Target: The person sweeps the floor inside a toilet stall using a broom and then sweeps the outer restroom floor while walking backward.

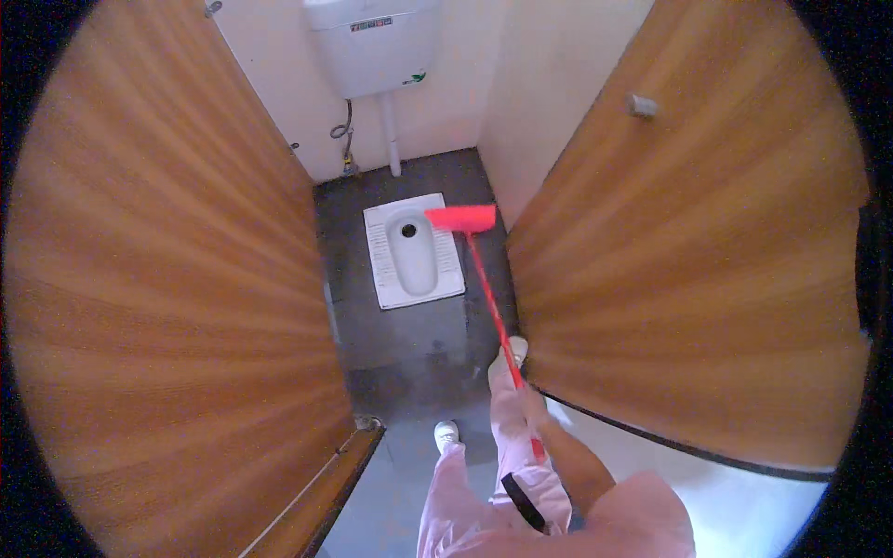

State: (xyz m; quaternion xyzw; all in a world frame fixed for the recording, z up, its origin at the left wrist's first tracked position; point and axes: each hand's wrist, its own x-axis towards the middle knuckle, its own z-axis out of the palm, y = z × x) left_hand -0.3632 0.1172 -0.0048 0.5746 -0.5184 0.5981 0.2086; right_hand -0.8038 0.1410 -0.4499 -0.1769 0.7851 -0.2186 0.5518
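My right hand (534,410) is closed around the red handle of a long-handled broom (494,307), near its upper end. The handle slants away from me to a wide red head (462,219), slightly blurred. In the view, that head overlaps the right rim of a white ceramic squat toilet (446,275) set in the dark floor. Whether the head touches the rim or hovers above it, I cannot tell. The drain hole of the toilet (409,230) is visible left of the head. My left hand is out of view.
Wood-grain partitions rise on the left (195,265) and right (663,265). A white cistern (377,52) hangs on the back wall, with a flush pipe (391,136) and a thin hose (348,129) below. My shoes stand on the grey floor (404,481).
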